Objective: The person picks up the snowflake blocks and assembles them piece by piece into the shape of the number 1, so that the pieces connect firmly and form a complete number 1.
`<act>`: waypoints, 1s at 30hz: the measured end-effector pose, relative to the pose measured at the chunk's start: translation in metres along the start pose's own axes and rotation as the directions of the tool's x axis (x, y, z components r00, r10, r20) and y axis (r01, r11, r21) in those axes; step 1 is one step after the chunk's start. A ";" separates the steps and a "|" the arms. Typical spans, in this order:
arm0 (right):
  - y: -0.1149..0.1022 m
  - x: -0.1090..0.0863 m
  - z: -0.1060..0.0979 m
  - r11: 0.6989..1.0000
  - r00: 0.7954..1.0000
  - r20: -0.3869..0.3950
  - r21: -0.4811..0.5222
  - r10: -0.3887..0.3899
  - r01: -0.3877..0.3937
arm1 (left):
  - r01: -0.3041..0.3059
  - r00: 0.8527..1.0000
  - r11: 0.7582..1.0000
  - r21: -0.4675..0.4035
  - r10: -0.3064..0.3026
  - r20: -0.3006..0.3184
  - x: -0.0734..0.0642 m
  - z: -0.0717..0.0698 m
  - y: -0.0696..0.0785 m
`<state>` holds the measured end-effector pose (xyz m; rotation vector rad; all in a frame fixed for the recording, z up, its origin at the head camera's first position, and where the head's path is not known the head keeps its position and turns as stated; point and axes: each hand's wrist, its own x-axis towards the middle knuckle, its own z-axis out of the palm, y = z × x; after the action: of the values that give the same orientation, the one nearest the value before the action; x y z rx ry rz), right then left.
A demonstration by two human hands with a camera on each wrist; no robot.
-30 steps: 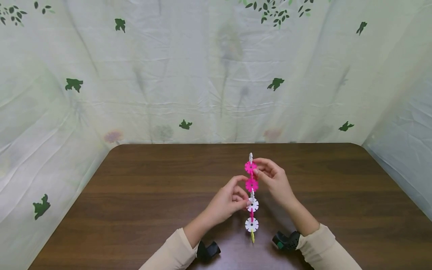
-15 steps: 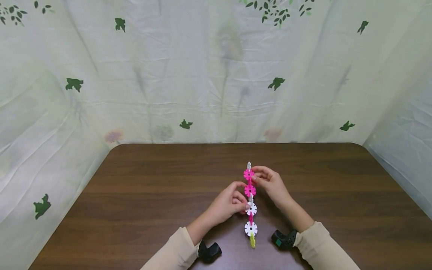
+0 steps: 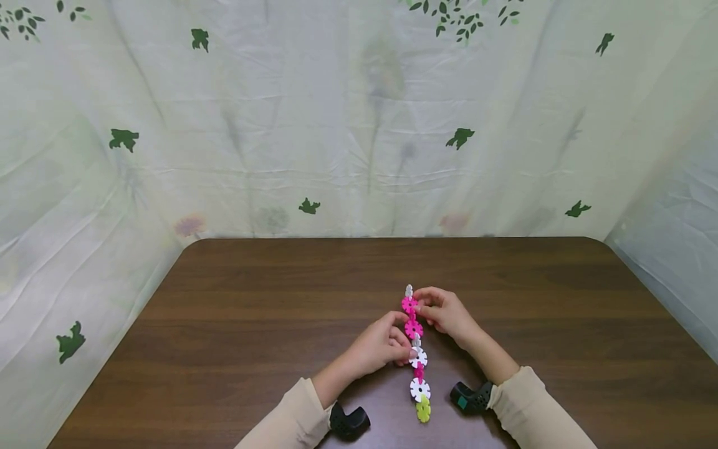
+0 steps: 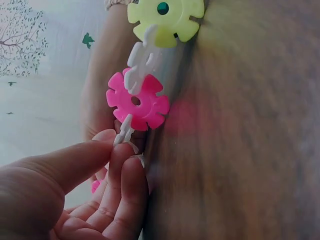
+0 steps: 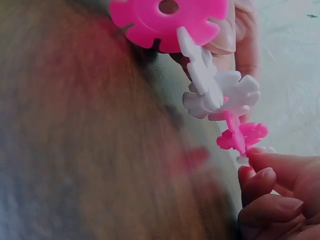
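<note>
A chain of notched plastic snowflake discs runs lengthwise between the hands, each disc slotted into its neighbour. At its far end sit an edge-on white disc [image 3: 409, 290] and a pink disc [image 3: 409, 304], where my right hand [image 3: 453, 317] pinches the chain between thumb and fingertips. My left hand [image 3: 376, 347] pinches a white disc [image 3: 420, 358] near the middle. Towards me come a pink disc [image 4: 155, 106], a white one [image 3: 419, 390] and a yellow-green one [image 4: 186, 15] at the near end. Fingers partly hide the pinched discs.
The brown wooden table [image 3: 252, 299] lies beneath the hands. Black wrist cameras [image 3: 349, 421] stick inward from the beige sleeves [image 3: 291, 415]. A pale curtain [image 3: 325, 125] with green bird and leaf prints stands behind and at both sides.
Both hands have drawn the chain nearer to me, the far end most. The yellow-green disc has turned from edge-on to nearly face-on in the head view. Both grips remain.
</note>
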<state>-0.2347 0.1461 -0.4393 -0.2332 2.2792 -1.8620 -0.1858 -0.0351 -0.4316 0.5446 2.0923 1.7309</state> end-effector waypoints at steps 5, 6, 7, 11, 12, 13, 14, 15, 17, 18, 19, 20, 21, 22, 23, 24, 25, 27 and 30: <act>0.000 -0.001 0.000 0.998 0.999 0.003 -0.053 0.035 -0.035 | 0.019 1.000 1.000 -0.015 -0.019 0.006 -0.001 0.002 -0.001; -0.001 -0.001 0.000 0.997 0.999 0.002 -0.062 0.041 -0.041 | 0.020 1.000 1.000 -0.007 -0.020 0.005 -0.001 0.002 -0.001; -0.001 -0.001 0.000 0.997 0.999 0.001 -0.066 0.048 -0.048 | 0.021 1.000 1.000 -0.004 -0.021 0.005 -0.001 0.002 -0.001; -0.001 -0.002 0.001 0.994 0.997 -0.012 -0.077 0.075 -0.076 | 0.024 1.000 0.999 0.043 -0.024 -0.003 -0.001 0.004 -0.001; -0.001 -0.002 0.001 0.994 0.997 -0.013 -0.079 0.079 -0.080 | 0.025 1.000 0.998 0.058 -0.025 -0.006 -0.001 0.004 -0.001; -0.001 -0.002 0.001 0.993 0.997 -0.015 -0.082 0.081 -0.082 | 0.025 1.000 0.997 0.068 -0.024 -0.006 -0.001 0.005 -0.001; -0.001 -0.003 0.001 0.993 0.997 -0.015 -0.086 0.081 -0.082 | 0.024 1.000 0.997 0.078 -0.024 -0.008 -0.001 0.005 -0.001; -0.001 -0.003 0.001 0.993 0.996 -0.018 -0.086 0.084 -0.085 | 0.024 1.000 0.996 0.085 -0.023 -0.009 -0.001 0.005 0.000; -0.001 -0.003 0.000 0.992 0.996 -0.019 -0.094 0.083 -0.084 | 0.019 1.000 0.995 0.096 -0.018 -0.008 0.000 0.006 -0.001; -0.001 -0.003 0.000 0.991 0.996 -0.019 -0.100 0.082 -0.083 | 0.015 1.000 0.995 0.101 -0.015 -0.007 0.000 0.006 -0.001; -0.001 -0.003 -0.001 0.991 0.997 -0.016 -0.108 0.080 -0.081 | 0.011 1.000 0.994 0.104 -0.010 -0.006 0.000 0.006 -0.001; -0.002 -0.003 -0.002 0.990 0.997 -0.017 -0.111 0.080 -0.082 | 0.008 1.000 0.994 0.107 -0.008 -0.007 0.000 0.006 -0.001; -0.002 -0.003 -0.003 0.990 0.997 -0.017 -0.118 0.080 -0.082 | 0.006 1.000 0.994 0.109 -0.005 -0.008 0.000 0.006 -0.001; -0.002 -0.004 -0.004 0.989 0.997 -0.018 -0.124 0.078 -0.080 | 0.004 1.000 0.994 0.109 -0.003 -0.008 0.000 0.005 -0.001; -0.003 -0.004 -0.005 0.989 0.997 -0.018 -0.131 0.073 -0.074 | 0.003 1.000 0.994 0.109 -0.002 -0.009 0.000 0.005 -0.001; -0.004 -0.003 -0.006 0.988 0.998 -0.019 -0.140 0.065 -0.067 | 0.003 1.000 0.994 0.111 -0.002 -0.011 0.000 0.005 -0.001; -0.005 -0.003 -0.008 0.987 0.999 -0.018 -0.151 0.051 -0.053 | 0.002 1.000 0.994 0.114 0.000 -0.015 0.000 0.004 -0.001; -0.009 -0.004 -0.012 0.984 1.000 -0.020 -0.177 0.020 -0.023 | -0.003 1.000 0.992 0.126 0.007 -0.026 0.001 0.003 0.000; -0.015 -0.005 -0.019 0.974 0.999 -0.023 -0.223 -0.044 0.038 | -0.028 0.997 0.986 0.165 0.039 -0.061 0.004 -0.004 0.002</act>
<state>-0.2346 0.1618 -0.4203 -0.2901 2.5204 -1.6353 -0.1909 -0.0361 -0.4292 0.5812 2.2975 1.6231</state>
